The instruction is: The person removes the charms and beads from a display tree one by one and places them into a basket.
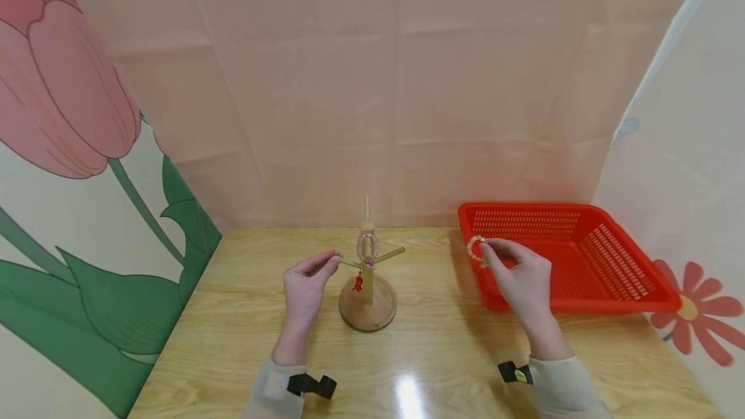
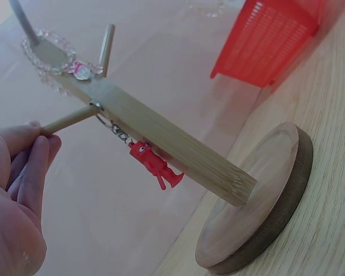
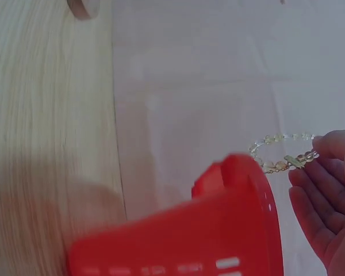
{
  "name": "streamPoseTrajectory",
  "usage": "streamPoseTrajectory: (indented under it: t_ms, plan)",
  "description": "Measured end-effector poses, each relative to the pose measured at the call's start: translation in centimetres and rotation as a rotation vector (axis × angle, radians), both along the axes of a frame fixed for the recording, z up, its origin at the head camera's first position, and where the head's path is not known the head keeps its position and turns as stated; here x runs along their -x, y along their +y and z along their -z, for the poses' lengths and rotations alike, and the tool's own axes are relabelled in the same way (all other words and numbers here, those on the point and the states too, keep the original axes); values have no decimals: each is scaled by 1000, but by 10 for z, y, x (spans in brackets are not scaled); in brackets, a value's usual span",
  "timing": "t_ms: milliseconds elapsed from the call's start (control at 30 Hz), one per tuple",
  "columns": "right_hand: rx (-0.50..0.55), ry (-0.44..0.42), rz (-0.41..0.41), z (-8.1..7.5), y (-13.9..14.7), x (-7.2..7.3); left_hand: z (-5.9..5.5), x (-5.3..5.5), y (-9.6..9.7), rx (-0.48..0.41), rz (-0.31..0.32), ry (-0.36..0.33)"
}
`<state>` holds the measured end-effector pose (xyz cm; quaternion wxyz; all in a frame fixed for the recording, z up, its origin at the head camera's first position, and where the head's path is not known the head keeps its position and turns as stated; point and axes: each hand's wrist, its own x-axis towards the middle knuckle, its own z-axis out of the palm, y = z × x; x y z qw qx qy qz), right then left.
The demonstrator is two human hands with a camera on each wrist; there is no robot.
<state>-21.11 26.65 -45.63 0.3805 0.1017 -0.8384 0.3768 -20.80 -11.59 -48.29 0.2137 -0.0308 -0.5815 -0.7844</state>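
A wooden stand (image 1: 368, 286) with a round base and several pegs rises from the table. My left hand (image 1: 306, 283) pinches the tip of its left peg (image 2: 72, 119) between thumb and fingers. From that peg, close to the post, hangs a keychain with a red figure (image 2: 155, 164). A clear pinkish beaded bracelet (image 1: 367, 246) hangs higher up on the stand, with a small pink and white charm. My right hand (image 1: 520, 280) pinches a yellowish beaded bracelet (image 3: 282, 154) by its edge, above the left rim of the red basket.
The red plastic basket (image 1: 570, 306) with slotted walls stands on the right of the wooden table (image 1: 431, 341). A pinkish cloth (image 1: 396, 83) hangs behind the table. Flower-printed panels (image 1: 87, 83) flank both sides.
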Motion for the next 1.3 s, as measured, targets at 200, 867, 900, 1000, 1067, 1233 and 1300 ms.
streamPoseTrajectory:
  t_ms: [200, 867, 900, 1000, 1067, 1233, 1300]
  plan:
    - [-10, -16, 32, -1, 14, 1, 2, 1, -2, 8, 0, 4]
    - [-260, -356, 65, 8, 77, 17, 4, 1, -1, -13, 0, 16]
    - [-279, -379, 57, 8, 81, 19, 4, 1, -1, -14, 0, 17]
    - [-328, -440, 27, 8, 92, 24, 4, 2, -1, -13, 2, 18]
    - [-355, -473, 6, 8, 99, 27, 4, 2, -1, -10, 1, 16]
    - [-415, -536, -45, 7, 116, 36, 4, 2, -1, 2, -5, 11]
    - [-433, -551, -64, 6, 121, 38, 5, 3, -1, 5, -7, 10]
